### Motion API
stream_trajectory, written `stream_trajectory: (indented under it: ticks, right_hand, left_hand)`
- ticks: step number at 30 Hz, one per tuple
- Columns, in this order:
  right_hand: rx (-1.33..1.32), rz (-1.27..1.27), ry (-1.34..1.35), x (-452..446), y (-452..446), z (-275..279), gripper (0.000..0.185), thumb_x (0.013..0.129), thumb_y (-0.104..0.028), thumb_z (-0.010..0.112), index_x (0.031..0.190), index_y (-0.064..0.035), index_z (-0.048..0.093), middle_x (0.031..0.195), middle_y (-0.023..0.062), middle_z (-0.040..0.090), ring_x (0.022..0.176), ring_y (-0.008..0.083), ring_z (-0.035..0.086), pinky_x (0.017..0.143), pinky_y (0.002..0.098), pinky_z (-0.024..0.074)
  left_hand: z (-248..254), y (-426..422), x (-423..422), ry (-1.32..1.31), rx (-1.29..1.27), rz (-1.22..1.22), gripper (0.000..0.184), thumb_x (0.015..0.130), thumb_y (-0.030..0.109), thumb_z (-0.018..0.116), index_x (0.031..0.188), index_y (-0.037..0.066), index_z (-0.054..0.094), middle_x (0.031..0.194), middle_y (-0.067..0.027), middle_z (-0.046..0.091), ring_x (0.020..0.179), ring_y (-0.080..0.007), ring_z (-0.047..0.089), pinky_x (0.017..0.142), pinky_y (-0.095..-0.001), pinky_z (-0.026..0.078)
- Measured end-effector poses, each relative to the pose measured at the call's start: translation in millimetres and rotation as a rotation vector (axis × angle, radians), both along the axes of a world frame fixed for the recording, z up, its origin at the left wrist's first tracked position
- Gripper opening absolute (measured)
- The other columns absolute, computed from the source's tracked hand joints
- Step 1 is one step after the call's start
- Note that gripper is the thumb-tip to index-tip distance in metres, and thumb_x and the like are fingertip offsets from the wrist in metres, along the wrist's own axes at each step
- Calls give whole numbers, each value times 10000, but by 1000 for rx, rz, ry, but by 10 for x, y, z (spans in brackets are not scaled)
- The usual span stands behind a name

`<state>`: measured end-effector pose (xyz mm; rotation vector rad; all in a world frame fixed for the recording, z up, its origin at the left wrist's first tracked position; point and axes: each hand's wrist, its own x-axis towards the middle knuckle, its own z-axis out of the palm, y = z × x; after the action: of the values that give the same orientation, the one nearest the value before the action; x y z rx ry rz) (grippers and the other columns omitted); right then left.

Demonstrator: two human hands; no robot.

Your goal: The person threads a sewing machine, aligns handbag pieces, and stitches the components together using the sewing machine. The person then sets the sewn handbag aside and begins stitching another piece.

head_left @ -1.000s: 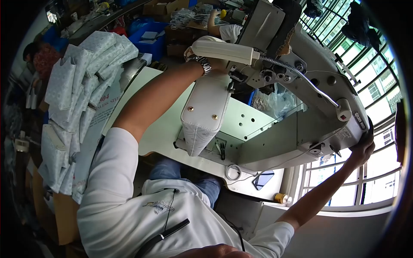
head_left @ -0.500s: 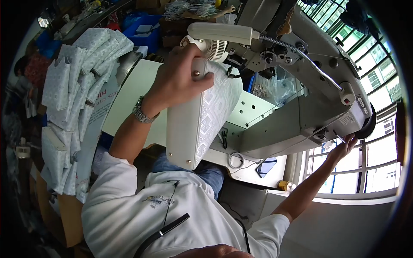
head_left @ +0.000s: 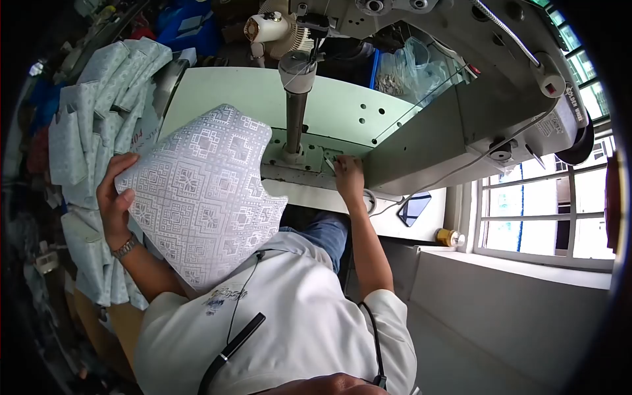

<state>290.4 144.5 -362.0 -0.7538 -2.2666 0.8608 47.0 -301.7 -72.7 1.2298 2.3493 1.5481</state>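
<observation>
My left hand grips the edge of a handbag body in silvery white fabric with a geometric pattern. The bag is tilted, its patterned side facing up, with a curved cut-out on its right edge. It lies left of the sewing machine's post, apart from it. My right hand is down on the machine bed, its fingers closed on small thread snips, mostly hidden by the fingers.
Several similar patterned bag pieces are piled at left. The grey machine arm runs along the right. A phone and a yellow roll lie by the window. A small fan stands behind the table.
The bag has come away from the machine's post, moving left and down, and turned its patterned side up. My right hand has left the handwheel area and reached the snips on the bed.
</observation>
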Motion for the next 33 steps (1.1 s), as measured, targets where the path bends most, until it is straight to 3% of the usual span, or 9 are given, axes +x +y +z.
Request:
stream_trajectory:
  ticks: [3,6,12,17,19,20,22,27,33]
  right_hand:
    - [58,-124,-274,-66,57,-597,403,872,-206,721,1228,-45,624,1233,258,581,1020,458,639,801,513,577]
    - [97,-109,-377,-97,84,-599,316,889,-199,698,1135,-13,627,1251,243,584,1035,476,635,841,543,569]
    - [-25,-174,-190,32,281,-669,207,1004,-181,599,1060,18,612,1056,260,673,926,444,678,739,485,559]
    - [-287,76,318,-150,-333,1401,117,1066,-28,507,1136,15,591,907,176,694,750,237,637,709,315,521]
    - [-192,264,364,-183,-699,2080,202,1038,20,531,1229,-4,592,940,136,702,759,203,643,708,283,514]
    - [46,420,384,-233,-788,2307,341,975,-9,674,1307,-55,611,903,78,671,726,197,624,675,302,512]
    - [329,643,280,-343,-934,2571,494,872,-71,795,1336,-125,633,829,22,613,696,187,605,621,321,491]
    - [728,774,189,-712,-1269,2602,425,909,-175,660,1333,-193,651,745,-7,478,635,168,562,569,327,482]
    - [657,721,215,-816,-1334,2812,263,894,-152,793,1150,-127,742,710,18,555,552,177,601,477,342,472]
  left_hand:
    - [-214,121,6,-158,69,-59,682,803,385,680,1303,-78,638,1360,-171,579,1278,-282,550,1125,-383,374]
    - [-402,129,-8,-257,131,-63,705,797,379,687,1328,-80,620,1377,-168,579,1289,-272,546,1128,-378,374]
    - [-498,162,-30,-430,231,-63,702,800,340,681,1359,-77,603,1431,-204,594,1324,-292,561,1145,-398,401]
    - [-444,200,-65,-421,173,-47,688,812,312,675,1377,-71,593,1422,-203,612,1299,-283,588,1127,-392,426]
    - [-462,221,-76,-476,206,-111,658,825,289,670,1374,-66,601,1402,-193,629,1289,-270,595,1123,-383,432]
    - [-454,218,-79,-466,207,-91,658,825,289,670,1374,-66,601,1402,-193,629,1289,-270,595,1123,-383,432]
    - [-478,195,-55,-434,189,-99,639,832,272,665,1374,-61,605,1400,-186,634,1287,-260,597,1122,-378,435]
    - [-476,131,13,-450,216,-74,641,826,269,664,1373,-61,607,1397,-190,637,1285,-258,599,1125,-371,434]
    - [-395,90,47,-449,225,-90,625,797,263,681,1344,-37,642,1378,-154,656,1266,-243,607,1108,-359,444]
